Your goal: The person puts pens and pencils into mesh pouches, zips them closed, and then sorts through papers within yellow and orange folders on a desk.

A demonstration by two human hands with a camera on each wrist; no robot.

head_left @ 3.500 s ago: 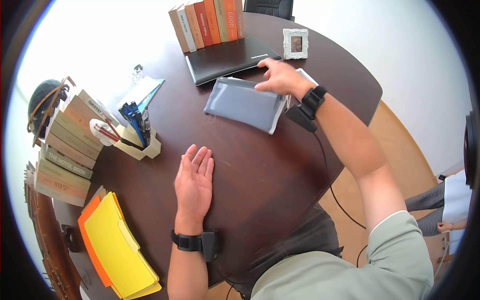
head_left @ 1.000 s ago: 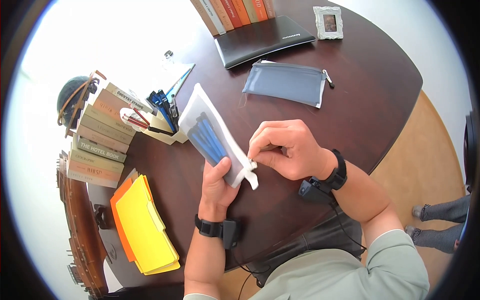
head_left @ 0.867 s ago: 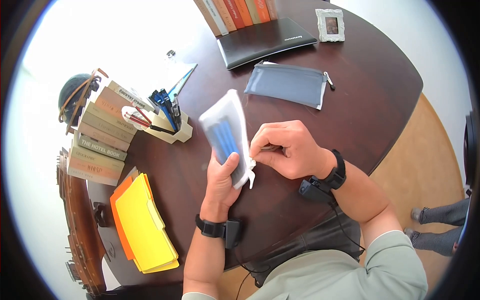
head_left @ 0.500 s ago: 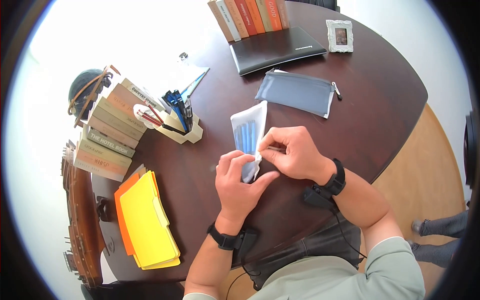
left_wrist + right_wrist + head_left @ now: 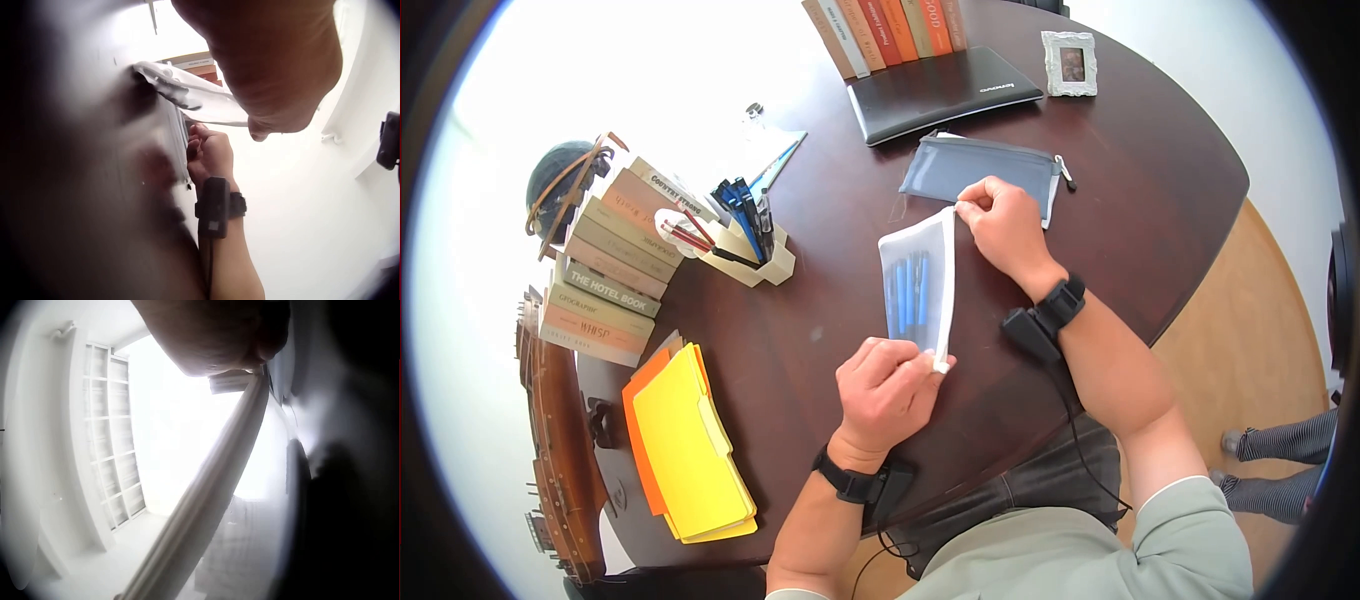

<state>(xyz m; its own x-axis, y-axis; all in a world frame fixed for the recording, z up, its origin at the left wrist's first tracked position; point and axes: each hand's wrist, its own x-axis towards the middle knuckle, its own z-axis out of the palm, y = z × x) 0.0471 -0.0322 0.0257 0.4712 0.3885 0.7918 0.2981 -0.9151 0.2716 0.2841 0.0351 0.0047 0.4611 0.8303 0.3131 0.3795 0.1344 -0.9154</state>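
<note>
A translucent white zip pouch (image 5: 925,245) is held over the desk, with several blue pens (image 5: 908,290) showing through it. My left hand (image 5: 887,395) grips its near corner, the thumb near the white zip edge. At the far end of that edge, my right hand (image 5: 1008,228) pinches the top corner. The right wrist view shows the zip edge (image 5: 209,475) stretched taut away from the fingers. In the left wrist view the pouch (image 5: 215,105) spans between both hands. Just beyond my right hand lies a grey zip pouch (image 5: 985,165), partly covered by it.
A closed black laptop (image 5: 945,92) sits before a row of books (image 5: 890,35), near a white picture frame (image 5: 1070,63). To the left are a pen holder (image 5: 775,265), stacked books (image 5: 615,260) and yellow folders (image 5: 690,440). Another person's legs (image 5: 1280,465) show at right.
The right hand has taken a white pouch, leaving the grey one on the desk. Lately it slid from the zip's near end to the far corner, while the left hand shifted its grip to the near corner.
</note>
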